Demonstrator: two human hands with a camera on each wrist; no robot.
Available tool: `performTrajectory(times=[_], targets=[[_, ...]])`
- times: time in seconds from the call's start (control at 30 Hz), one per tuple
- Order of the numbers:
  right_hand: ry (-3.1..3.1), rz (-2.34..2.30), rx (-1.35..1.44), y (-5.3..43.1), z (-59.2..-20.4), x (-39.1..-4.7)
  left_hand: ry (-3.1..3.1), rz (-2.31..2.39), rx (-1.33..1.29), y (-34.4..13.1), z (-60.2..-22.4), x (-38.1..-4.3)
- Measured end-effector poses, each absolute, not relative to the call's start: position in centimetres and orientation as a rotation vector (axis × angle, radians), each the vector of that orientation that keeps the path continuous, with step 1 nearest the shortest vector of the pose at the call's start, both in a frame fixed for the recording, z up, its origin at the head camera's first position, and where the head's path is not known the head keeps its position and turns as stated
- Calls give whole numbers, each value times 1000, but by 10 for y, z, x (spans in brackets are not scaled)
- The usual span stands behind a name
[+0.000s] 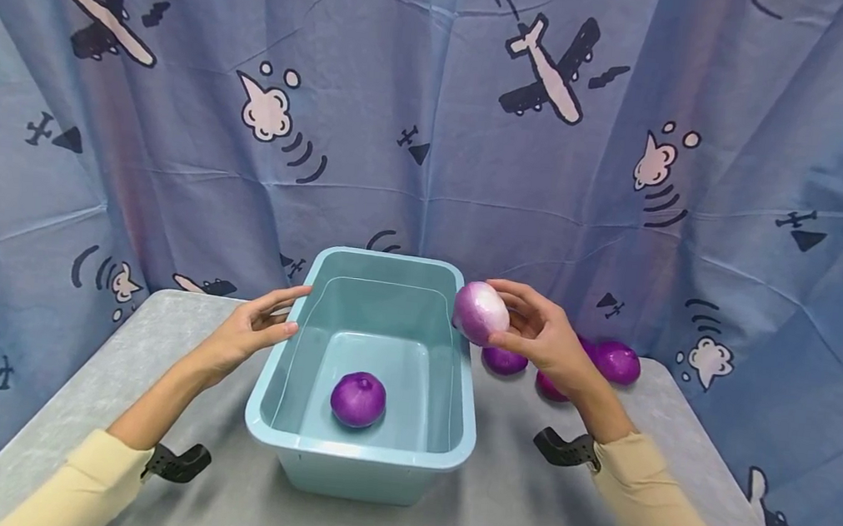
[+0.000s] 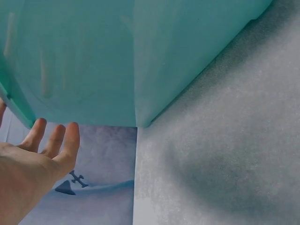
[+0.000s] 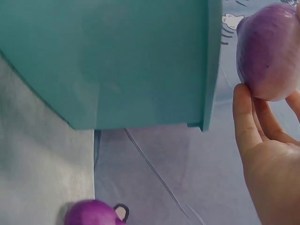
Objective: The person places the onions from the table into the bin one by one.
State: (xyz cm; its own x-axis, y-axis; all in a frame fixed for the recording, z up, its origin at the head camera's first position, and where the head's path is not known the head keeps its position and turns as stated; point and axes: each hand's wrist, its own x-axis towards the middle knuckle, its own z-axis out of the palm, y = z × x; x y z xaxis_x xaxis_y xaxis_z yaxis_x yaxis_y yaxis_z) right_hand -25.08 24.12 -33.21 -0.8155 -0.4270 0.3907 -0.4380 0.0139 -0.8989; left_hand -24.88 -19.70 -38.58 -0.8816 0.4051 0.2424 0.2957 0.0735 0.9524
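My right hand (image 1: 547,332) grips a purple-and-white onion (image 1: 481,313) between thumb and fingers, level with the right rim of a light blue plastic bin (image 1: 358,453). In the right wrist view the held onion (image 3: 269,51) shows above the fingertips, beside the bin wall (image 3: 150,65). One purple onion (image 1: 358,399) lies on the bin floor. At the bin's left rim is my left hand (image 1: 246,333), fingers extended and fingertips right at the edge. The left wrist view shows those loosely spread fingers (image 2: 55,140) along the bin's outer side (image 2: 79,61).
Several more purple onions lie right of the bin, among them one near the rim (image 1: 505,361) and one farther right (image 1: 618,363); my right hand and wrist partly cover others. A grey-white table (image 1: 520,514) bears everything. Behind it hangs a blue curtain (image 1: 378,67) with airplane prints.
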Motion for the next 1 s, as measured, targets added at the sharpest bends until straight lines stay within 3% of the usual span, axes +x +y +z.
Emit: performTrajectory(times=[0.43,1.0], targets=[[-2210,2053,1031,220,-338,-255,2229,1952,726,-197,-388,-249],[-2258,1928,802,256,-348,-248,2237,1950,723,-197,-388,-250]])
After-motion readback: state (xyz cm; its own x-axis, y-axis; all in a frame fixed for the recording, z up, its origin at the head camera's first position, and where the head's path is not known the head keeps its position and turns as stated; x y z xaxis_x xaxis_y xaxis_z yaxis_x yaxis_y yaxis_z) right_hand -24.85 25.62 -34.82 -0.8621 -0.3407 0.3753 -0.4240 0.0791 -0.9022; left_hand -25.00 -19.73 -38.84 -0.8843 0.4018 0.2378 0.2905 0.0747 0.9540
